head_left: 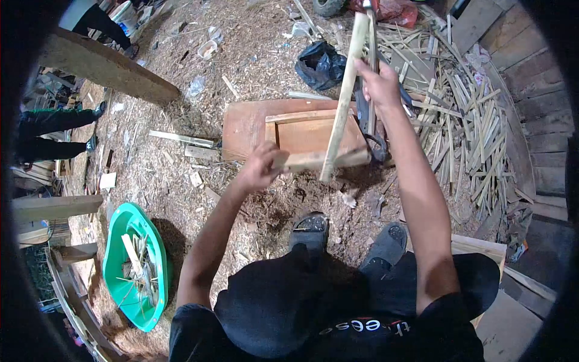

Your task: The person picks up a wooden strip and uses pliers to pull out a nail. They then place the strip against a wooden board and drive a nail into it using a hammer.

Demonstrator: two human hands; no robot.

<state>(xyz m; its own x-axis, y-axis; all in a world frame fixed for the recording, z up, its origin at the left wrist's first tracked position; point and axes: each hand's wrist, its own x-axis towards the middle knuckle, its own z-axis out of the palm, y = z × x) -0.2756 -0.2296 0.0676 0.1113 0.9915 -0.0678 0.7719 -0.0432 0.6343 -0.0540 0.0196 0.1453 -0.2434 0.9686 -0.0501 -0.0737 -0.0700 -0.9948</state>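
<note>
My right hand [380, 84] is closed around a long pale wooden strip [344, 102], which slants down toward the wooden frame. Low in front of me, my left hand [263, 168] is closed at the near left corner of that frame [301, 117], on its near bar. The frame lies over a flat brown board [244, 127]. Beside my right hand stands a narrow upright bar [371, 60], part of a tool or stand whose lower part is partly hidden by the strip and my hand.
A green tub [161, 265] with wood scraps sits at the lower left. Piled strips [476, 133] lie at the right, a black plastic bag [319, 65] beyond the board. A wooden post [108, 66] juts in upper left; other people's legs [57, 123] show there.
</note>
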